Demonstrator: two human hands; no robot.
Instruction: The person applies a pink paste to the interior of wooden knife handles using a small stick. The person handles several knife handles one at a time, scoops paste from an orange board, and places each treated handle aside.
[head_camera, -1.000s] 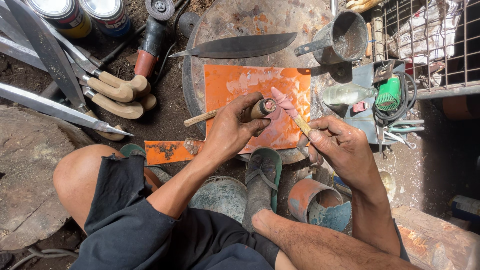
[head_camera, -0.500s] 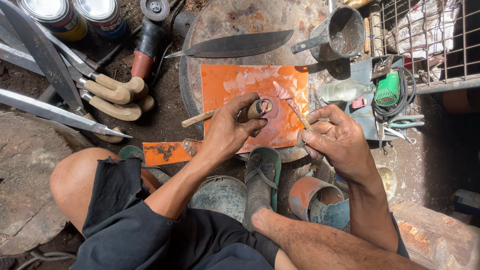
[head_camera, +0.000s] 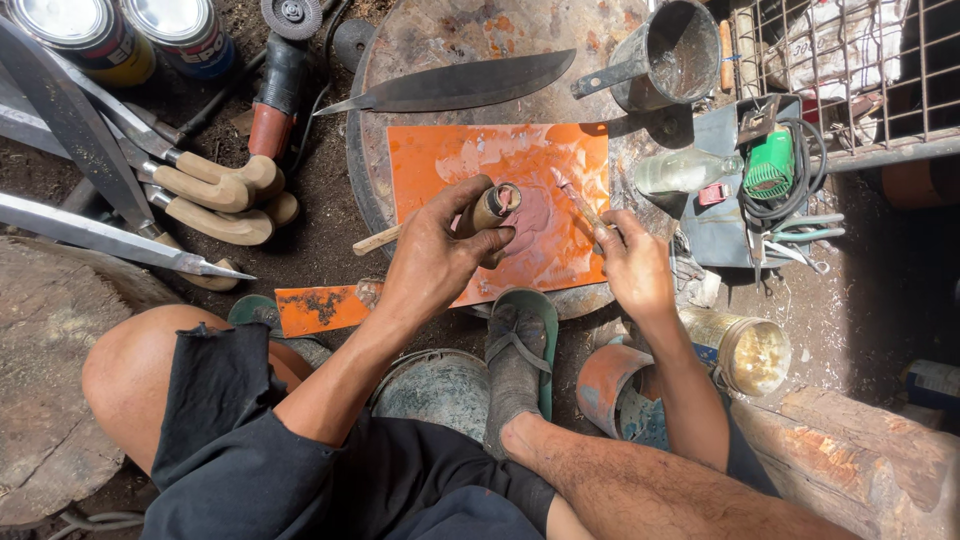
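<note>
Person is sitting low, working over an orange sheet (head_camera: 520, 190) on a round block (head_camera: 440, 40). Left hand (head_camera: 435, 255) is gripping a wooden handle (head_camera: 480, 212), fingers curled tight around it, ferrule end up. Right hand (head_camera: 632, 265) is pinching a thin stick (head_camera: 575, 197), tip just beside the ferrule. Bare blade (head_camera: 460, 85) is lying beyond the sheet.

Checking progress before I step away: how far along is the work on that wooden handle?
Pinkish paste is already spread on the orange sheet. In hand: left hand holds the wooden handle, right hand a paste-tipped stick. The bare blade lies unfitted behind.
</note>
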